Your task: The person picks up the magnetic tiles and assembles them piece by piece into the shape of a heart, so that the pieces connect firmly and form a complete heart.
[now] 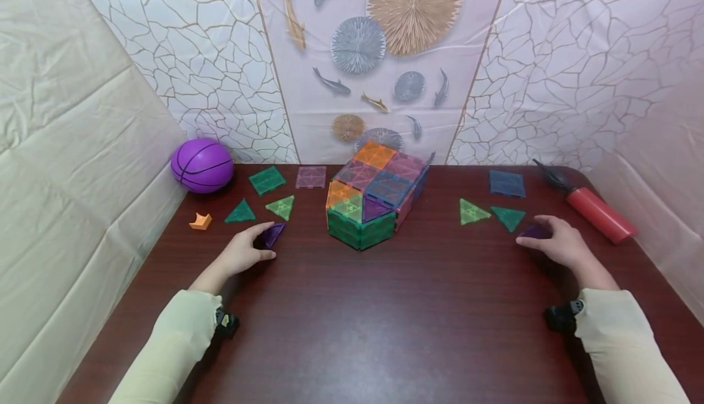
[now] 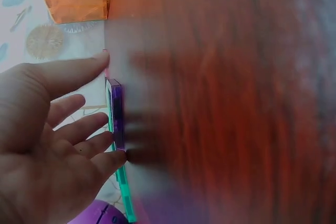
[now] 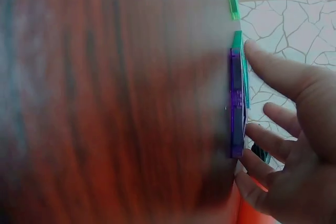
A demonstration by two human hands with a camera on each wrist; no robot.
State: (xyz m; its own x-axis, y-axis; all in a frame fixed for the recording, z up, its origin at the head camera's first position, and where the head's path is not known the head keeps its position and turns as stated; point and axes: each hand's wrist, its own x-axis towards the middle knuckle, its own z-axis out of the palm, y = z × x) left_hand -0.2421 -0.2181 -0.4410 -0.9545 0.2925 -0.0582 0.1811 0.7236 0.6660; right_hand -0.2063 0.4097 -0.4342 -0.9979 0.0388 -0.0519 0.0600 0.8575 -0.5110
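My left hand [image 1: 244, 250] is spread beside a purple triangular magnetic tile [image 1: 272, 235] lying on the table. In the left wrist view its fingertips reach the tile [image 2: 116, 114], while the thumb stays apart from it. On the right, my other hand [image 1: 557, 244] hovers around a second purple triangular tile [image 1: 535, 231], partly hidden under the fingers. The right wrist view shows this tile [image 3: 237, 103] flat on the tabletop, thumb and fingers loosely around it; firm contact cannot be told. Between the hands stands a multicoloured magnetic-tile structure [image 1: 376, 187] with green front walls.
Left of the structure lie green [image 1: 240, 211] and lime [image 1: 282, 208] triangles, green [image 1: 267, 180] and pink [image 1: 311, 176] squares, an orange piece [image 1: 200, 221] and a purple ball [image 1: 202, 165]. Rightward are lime [image 1: 473, 211] and green [image 1: 508, 217] triangles, a blue square [image 1: 507, 183] and a red cylinder [image 1: 601, 214].
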